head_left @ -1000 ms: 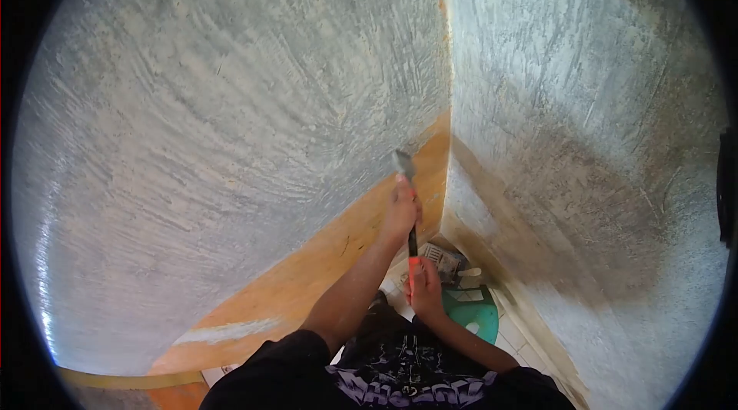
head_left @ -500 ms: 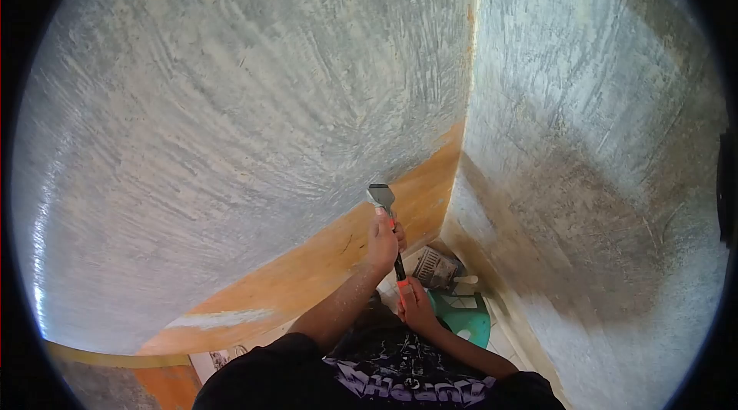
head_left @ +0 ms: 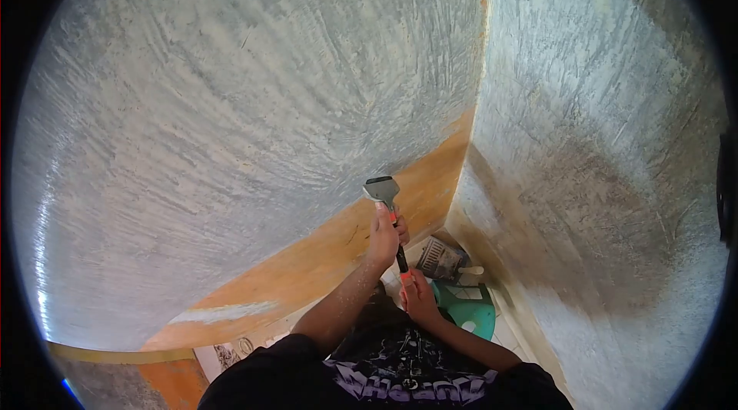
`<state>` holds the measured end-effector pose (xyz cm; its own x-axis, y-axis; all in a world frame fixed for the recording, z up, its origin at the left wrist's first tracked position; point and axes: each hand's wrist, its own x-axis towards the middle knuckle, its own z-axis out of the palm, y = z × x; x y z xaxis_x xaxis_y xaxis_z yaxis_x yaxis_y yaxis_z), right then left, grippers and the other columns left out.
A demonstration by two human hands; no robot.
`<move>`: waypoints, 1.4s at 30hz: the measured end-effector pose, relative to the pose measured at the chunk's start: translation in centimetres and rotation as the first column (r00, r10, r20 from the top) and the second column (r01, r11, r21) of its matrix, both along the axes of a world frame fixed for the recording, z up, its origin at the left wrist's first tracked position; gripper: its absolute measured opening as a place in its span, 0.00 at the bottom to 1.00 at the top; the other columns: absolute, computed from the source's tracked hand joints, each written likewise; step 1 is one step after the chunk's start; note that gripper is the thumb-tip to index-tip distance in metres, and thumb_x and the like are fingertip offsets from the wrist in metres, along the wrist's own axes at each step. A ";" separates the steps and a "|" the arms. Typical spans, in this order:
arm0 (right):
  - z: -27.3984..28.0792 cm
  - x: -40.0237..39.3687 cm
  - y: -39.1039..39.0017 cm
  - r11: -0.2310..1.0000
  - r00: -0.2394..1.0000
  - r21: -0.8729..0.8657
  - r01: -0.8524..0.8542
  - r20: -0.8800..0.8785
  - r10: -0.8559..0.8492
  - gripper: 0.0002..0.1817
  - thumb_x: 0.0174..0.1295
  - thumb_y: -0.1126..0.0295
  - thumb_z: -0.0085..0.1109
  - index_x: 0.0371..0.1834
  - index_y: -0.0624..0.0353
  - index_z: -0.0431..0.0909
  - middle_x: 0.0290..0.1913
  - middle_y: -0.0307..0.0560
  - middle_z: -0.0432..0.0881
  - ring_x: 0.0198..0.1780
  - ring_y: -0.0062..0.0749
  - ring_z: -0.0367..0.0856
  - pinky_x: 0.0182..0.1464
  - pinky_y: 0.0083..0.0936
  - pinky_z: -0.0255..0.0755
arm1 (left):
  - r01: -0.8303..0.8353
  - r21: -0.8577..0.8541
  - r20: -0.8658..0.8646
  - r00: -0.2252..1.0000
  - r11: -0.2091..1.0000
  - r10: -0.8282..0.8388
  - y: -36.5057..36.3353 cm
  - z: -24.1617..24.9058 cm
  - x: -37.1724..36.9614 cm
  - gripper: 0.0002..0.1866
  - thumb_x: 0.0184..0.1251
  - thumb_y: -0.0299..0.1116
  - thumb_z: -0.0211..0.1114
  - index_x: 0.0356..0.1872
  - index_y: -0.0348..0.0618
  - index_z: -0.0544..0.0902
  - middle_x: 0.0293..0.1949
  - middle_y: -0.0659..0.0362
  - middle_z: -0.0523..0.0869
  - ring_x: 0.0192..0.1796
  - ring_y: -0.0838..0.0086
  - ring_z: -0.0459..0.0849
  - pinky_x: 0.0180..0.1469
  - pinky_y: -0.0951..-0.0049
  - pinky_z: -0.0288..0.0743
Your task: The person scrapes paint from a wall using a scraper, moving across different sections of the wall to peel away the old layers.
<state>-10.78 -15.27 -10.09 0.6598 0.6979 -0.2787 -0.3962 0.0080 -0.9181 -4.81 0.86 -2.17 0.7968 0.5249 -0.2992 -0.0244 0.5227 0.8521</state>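
A long-handled scraper (head_left: 382,188) with a grey head and a black and orange handle is held in both hands. My left hand (head_left: 383,237) wraps round the upper handle just below the head. Lower down, my right hand (head_left: 418,298) grips the orange end of the handle. The scraper head is at the lower part of the rough grey wall (head_left: 254,102), near its border with the orange band (head_left: 307,264); whether the blade touches the wall cannot be told.
A second grey wall (head_left: 600,179) meets the first at a corner on the right. Below the corner are a dirty tray (head_left: 440,258) with a light-handled tool (head_left: 471,270), and a green stool (head_left: 478,316) on the tiled floor.
The view has shifted slightly, with the corner now a little further right. The scraper head looks slightly higher and turned a little. Both hands keep their hold.
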 end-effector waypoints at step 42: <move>2.0 1.5 1.6 0.981 0.979 0.102 0.166 -0.132 -0.152 0.16 0.78 0.53 0.43 0.52 0.55 0.68 0.24 0.33 0.66 0.20 0.14 0.63 0.19 0.17 0.61 | 0.087 0.073 -0.065 0.995 0.994 -0.082 -0.5 1.0 4.1 0.27 0.77 0.65 0.40 0.36 0.50 0.68 0.16 0.67 0.62 0.14 0.81 0.58 0.18 0.76 0.53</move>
